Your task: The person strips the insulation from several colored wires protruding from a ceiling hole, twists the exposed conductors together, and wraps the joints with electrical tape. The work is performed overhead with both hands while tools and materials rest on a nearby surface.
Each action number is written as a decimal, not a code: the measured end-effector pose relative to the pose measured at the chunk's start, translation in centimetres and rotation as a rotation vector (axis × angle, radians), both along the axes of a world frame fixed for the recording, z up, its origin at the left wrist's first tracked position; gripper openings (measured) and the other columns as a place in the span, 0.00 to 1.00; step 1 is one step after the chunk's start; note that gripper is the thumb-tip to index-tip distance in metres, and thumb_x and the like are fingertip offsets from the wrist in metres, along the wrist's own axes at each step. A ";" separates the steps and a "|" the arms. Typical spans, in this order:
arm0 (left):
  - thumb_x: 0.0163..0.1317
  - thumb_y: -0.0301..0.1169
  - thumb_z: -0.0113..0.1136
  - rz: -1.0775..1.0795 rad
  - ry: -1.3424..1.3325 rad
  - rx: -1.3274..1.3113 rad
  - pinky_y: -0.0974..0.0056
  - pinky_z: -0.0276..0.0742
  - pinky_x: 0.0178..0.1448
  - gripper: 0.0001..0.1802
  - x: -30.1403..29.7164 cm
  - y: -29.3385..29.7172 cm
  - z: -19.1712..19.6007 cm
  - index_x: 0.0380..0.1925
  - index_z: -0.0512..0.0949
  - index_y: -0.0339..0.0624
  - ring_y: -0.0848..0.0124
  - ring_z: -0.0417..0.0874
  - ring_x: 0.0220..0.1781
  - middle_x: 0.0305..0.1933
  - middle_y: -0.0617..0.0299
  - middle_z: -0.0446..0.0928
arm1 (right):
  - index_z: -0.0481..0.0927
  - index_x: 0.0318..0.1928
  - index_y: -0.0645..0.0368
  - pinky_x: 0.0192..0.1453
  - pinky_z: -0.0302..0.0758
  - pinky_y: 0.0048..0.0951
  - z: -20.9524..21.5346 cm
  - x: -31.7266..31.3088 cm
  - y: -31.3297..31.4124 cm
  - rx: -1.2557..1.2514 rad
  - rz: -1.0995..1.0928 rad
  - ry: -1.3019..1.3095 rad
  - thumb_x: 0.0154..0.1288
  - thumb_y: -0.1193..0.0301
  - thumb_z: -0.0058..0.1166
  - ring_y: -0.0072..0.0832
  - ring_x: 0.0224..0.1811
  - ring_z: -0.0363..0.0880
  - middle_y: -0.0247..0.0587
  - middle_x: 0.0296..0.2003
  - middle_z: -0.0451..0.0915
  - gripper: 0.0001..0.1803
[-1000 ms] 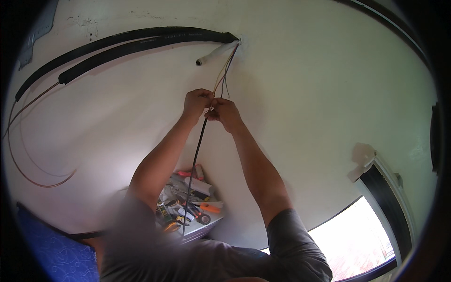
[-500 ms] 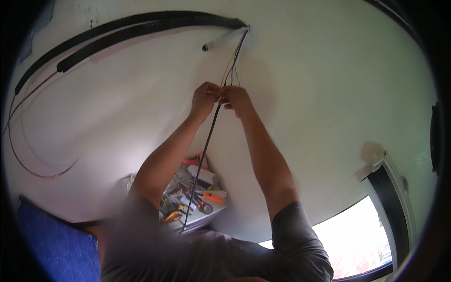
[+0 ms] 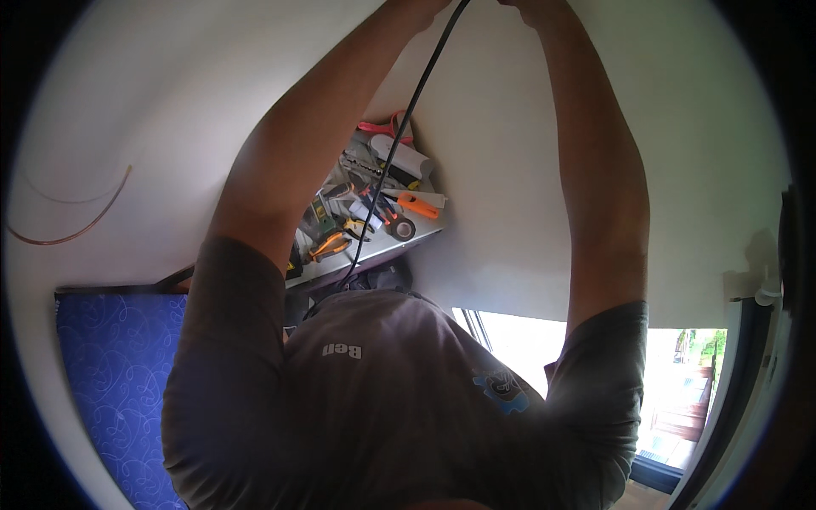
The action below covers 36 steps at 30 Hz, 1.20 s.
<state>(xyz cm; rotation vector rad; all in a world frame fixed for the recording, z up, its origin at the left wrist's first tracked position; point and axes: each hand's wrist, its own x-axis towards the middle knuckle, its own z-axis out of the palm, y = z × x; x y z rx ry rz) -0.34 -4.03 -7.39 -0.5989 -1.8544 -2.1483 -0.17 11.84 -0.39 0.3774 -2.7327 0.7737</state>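
Both of my hands reach up to the upper edge of the view, and their fingers are cut off there. Only the wrist and heel of my left hand (image 3: pixel 421 12) show, beside a black cable (image 3: pixel 414 102). My right hand (image 3: pixel 537 10) is a little to the right of the cable, also seen only in part. The cable hangs from the top edge between my forearms and runs down to the cluttered ledge. What the fingers hold, if anything, is out of view.
A pale ledge (image 3: pixel 399 246) bears several tools, among them orange-handled pliers (image 3: pixel 330 246), a black tape roll (image 3: pixel 401 228) and an orange-handled tool (image 3: pixel 416 205). A bent copper pipe (image 3: pixel 89 225) is at left, above a blue patterned panel (image 3: pixel 123 382). A bright opening (image 3: pixel 680 382) lies right.
The view has tipped downward, so my hands have shifted to the top edge. Earlier both hands pinched thin wires at the cable's end; those wires and the black insulated pipes are now out of view.
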 end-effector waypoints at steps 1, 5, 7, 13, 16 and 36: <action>0.62 0.24 0.67 0.032 -0.017 -0.020 0.63 0.77 0.39 0.08 0.6 0.1 0.3 0.36 0.88 0.29 0.69 0.82 0.33 0.33 0.55 0.87 | 0.85 0.33 0.64 0.28 0.73 0.32 -0.5 0.4 0.1 -0.164 0.017 -0.008 0.71 0.75 0.50 0.25 0.24 0.76 0.38 0.24 0.81 0.12; 0.64 0.24 0.66 0.076 -0.019 0.049 0.64 0.75 0.37 0.07 1.7 0.9 1.3 0.36 0.88 0.29 0.71 0.81 0.32 0.32 0.55 0.87 | 0.85 0.34 0.64 0.31 0.74 0.31 -2.7 0.2 -0.1 -0.602 0.173 0.087 0.68 0.79 0.48 0.29 0.26 0.78 0.41 0.26 0.82 0.10; 0.66 0.24 0.65 0.094 -0.020 0.041 0.64 0.74 0.35 0.07 2.2 1.1 1.3 0.37 0.87 0.30 0.71 0.79 0.30 0.32 0.57 0.85 | 0.85 0.39 0.64 0.34 0.75 0.30 -4.0 0.5 -0.8 -0.719 0.219 0.151 0.67 0.80 0.49 0.30 0.28 0.78 0.43 0.28 0.83 0.10; 0.66 0.37 0.69 -0.251 -0.177 0.290 0.64 0.73 0.42 0.13 2.0 -1.3 0.4 0.37 0.88 0.37 0.70 0.76 0.35 0.38 0.59 0.84 | 0.91 0.47 0.60 0.40 0.75 0.29 -3.9 4.0 -1.3 -0.613 0.107 0.244 0.72 0.68 0.58 0.23 0.34 0.77 0.35 0.37 0.84 0.13; 0.69 0.33 0.68 -0.317 -0.218 0.245 0.66 0.73 0.44 0.14 1.5 -2.8 1.0 0.46 0.86 0.32 0.73 0.76 0.38 0.43 0.61 0.85 | 0.92 0.44 0.60 0.48 0.80 0.35 -2.5 4.8 -1.3 -0.653 0.086 0.076 0.71 0.71 0.56 0.32 0.39 0.84 0.48 0.44 0.88 0.12; 0.61 0.15 0.54 -0.057 -0.174 0.278 0.69 0.65 0.29 0.10 -0.7 -3.1 3.2 0.40 0.82 0.26 0.73 0.72 0.25 0.34 0.56 0.80 | 0.79 0.44 0.59 0.50 0.87 0.44 -0.9 0.7 -2.3 -1.410 0.291 -0.264 0.78 0.68 0.58 0.33 0.40 0.84 0.40 0.37 0.81 0.08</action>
